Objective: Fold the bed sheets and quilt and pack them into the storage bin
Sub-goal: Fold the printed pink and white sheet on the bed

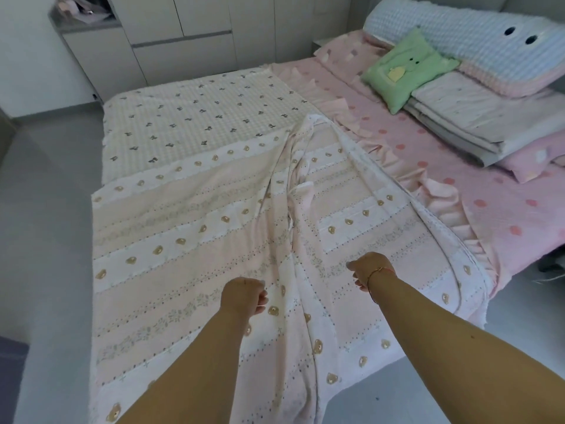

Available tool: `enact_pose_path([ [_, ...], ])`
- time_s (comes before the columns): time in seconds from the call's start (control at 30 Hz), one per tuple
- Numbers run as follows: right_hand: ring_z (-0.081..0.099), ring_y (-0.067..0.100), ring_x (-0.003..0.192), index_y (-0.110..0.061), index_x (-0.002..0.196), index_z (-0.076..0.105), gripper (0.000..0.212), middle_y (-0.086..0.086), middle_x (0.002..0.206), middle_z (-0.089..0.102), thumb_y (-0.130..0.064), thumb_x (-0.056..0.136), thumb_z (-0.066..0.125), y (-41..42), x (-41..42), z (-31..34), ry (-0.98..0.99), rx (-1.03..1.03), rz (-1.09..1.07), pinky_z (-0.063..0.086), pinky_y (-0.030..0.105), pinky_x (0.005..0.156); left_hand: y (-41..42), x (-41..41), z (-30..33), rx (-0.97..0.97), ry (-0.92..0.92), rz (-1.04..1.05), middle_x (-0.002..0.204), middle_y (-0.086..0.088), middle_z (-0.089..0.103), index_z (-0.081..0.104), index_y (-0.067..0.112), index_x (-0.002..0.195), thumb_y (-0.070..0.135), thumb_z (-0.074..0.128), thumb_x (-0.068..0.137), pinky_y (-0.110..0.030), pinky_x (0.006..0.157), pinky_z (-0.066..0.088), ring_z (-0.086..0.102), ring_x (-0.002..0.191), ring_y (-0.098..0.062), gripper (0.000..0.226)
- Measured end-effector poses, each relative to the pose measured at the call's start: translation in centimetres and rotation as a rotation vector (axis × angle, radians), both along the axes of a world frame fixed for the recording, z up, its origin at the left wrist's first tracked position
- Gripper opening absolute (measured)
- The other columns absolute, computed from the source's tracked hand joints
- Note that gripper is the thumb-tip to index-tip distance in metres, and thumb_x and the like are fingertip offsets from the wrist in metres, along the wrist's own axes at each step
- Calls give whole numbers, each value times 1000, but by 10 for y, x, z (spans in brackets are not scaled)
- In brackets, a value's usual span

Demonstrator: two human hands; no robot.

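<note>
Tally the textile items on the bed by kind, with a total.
Sheets spread flat: 3, the bear-print sheet, the checked bow-print sheet, the pink dotted sheet
Cushions: 2, the green cushion, the long blue-and-pink cushion
Folded bedding stacks: 1, the white folded stack
Pink pillows: 1, partly under the stack
Total: 7

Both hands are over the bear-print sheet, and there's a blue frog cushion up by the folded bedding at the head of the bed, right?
Not quite: the frog cushion is green, not blue, as the head view shows. The rest holds: the left hand and right hand are over the bear-print sheet, and the cushion lies by the folded bedding.
</note>
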State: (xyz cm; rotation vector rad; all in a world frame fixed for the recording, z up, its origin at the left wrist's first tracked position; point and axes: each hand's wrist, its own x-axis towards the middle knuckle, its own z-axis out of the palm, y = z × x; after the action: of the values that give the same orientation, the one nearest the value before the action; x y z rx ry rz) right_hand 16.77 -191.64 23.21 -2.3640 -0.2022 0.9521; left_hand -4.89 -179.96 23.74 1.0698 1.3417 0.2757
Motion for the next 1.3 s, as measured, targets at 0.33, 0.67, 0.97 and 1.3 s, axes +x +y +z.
enact_pose_path([
  [0.33,59,27,74,-1,82,58,26,14,78,62,-25,92,57,77,72,-14,28,-4,65,53,45,90,65,111,-36,-163,12,-27,62,-9,40,40,12,71,-9,42,93,-26,52,33,38,51,-17,30],
  [0.67,50,16,54,-8,63,50,34,6,62,53,-20,94,55,102,110,-69,141,-32,107,47,31,67,73,178,-101,-80,130,-329,102,-10,57,56,7,120,25,56,94,-32,86,43,55,89,-23,31],
  [0.97,57,24,66,-12,65,47,31,5,64,55,-21,92,58,104,172,-104,121,-82,200,51,37,80,103,212,-142,-13,257,8,138,-16,48,26,11,149,12,49,94,-36,94,45,54,113,-32,60],
  [1.3,58,26,80,-12,58,46,36,15,80,60,-21,91,59,101,215,-123,105,-114,273,51,41,88,110,234,-172,0,670,-100,148,-14,33,22,8,147,40,63,76,-40,111,34,38,133,-31,88],
])
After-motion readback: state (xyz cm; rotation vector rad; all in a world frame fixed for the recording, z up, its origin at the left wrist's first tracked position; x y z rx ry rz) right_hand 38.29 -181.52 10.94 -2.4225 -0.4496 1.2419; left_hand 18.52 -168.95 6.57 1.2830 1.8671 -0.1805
